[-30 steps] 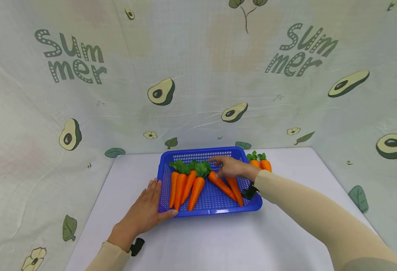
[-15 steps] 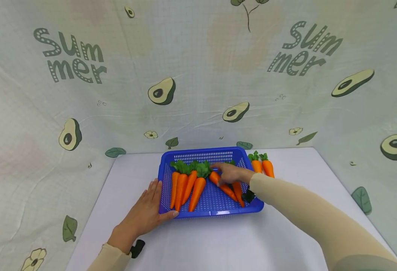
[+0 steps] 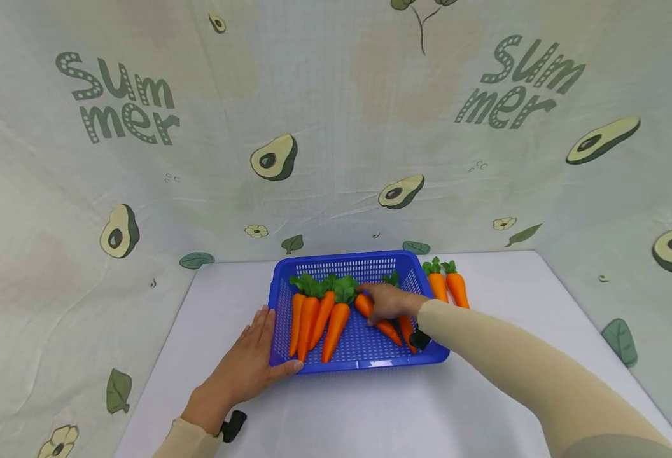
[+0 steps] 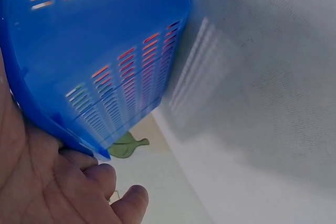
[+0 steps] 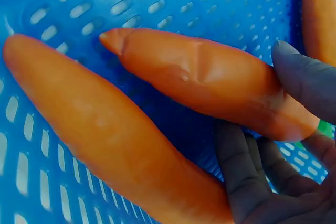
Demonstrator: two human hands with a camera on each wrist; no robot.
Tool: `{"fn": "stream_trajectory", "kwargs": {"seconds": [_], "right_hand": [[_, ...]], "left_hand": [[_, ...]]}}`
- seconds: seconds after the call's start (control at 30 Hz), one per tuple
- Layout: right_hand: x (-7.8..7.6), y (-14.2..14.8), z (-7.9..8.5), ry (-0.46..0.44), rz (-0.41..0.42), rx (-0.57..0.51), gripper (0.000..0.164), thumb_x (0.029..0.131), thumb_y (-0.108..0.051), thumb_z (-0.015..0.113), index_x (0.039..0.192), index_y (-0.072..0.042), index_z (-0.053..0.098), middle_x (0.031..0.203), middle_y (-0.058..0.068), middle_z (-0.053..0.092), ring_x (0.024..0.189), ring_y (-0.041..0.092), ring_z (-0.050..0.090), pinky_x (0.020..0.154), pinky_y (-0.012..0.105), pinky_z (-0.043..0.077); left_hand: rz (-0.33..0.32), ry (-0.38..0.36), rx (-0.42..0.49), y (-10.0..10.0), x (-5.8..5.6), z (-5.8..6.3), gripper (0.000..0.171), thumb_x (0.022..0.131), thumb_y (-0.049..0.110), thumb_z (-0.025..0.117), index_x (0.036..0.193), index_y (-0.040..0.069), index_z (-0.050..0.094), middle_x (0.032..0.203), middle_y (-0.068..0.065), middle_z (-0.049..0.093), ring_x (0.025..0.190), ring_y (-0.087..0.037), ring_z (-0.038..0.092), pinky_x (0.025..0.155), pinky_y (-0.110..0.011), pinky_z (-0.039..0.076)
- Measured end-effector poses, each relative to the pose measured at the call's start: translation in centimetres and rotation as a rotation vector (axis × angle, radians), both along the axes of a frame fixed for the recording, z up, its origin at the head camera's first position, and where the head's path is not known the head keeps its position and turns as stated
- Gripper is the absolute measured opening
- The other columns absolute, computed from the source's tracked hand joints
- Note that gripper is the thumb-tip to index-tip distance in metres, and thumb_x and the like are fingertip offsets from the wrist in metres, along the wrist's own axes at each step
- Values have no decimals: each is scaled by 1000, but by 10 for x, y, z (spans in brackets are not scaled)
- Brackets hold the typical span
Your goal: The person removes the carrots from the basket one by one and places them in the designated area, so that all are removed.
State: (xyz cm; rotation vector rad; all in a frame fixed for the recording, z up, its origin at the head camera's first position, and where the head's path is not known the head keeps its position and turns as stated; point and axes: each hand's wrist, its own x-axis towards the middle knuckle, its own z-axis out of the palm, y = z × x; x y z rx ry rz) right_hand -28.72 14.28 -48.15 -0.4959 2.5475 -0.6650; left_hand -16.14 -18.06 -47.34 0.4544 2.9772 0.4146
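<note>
A blue plastic basket stands on the table with several orange carrots in it, their green tops toward the back. My left hand lies with straight fingers along the basket's left side, thumb on the front corner of the rim. In the left wrist view the palm is against the basket rim. My right hand reaches inside and grips a slanting carrot near its thick end, thumb on one side, fingers on the other. Beside it lies another carrot, partly under the hand in the head view.
Several carrots lie side by side in the basket's left half. Outside, past the right wall, two more carrots rest on the white table. A printed cloth hangs behind the table.
My right hand has come down from over the carrots' tops onto the slanting carrot, fingers now around its thick end. The left hand keeps its place on the basket.
</note>
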Motion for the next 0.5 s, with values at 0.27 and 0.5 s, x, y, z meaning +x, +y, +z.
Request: {"fn": "stream_trajectory", "kwargs": {"seconds": [0.27, 0.5], "right_hand": [[-1, 4, 6, 21, 10, 48, 78, 75, -15, 84, 143, -18, 47, 123, 7, 62, 98, 20, 57, 90, 39, 51], [2, 13, 16, 1, -80, -80, 77, 76, -14, 82, 143, -23, 46, 126, 6, 61, 102, 21, 59, 86, 37, 54]], "left_hand": [[0, -15, -3, 2, -1, 2, 121, 76, 84, 49, 157, 6, 4, 165, -15, 6, 151, -33, 14, 119, -54, 22], [14, -29, 18, 2, 0, 3, 121, 76, 81, 54, 157, 6, 5, 165, -15, 6, 151, -35, 14, 119, -54, 22]]}}
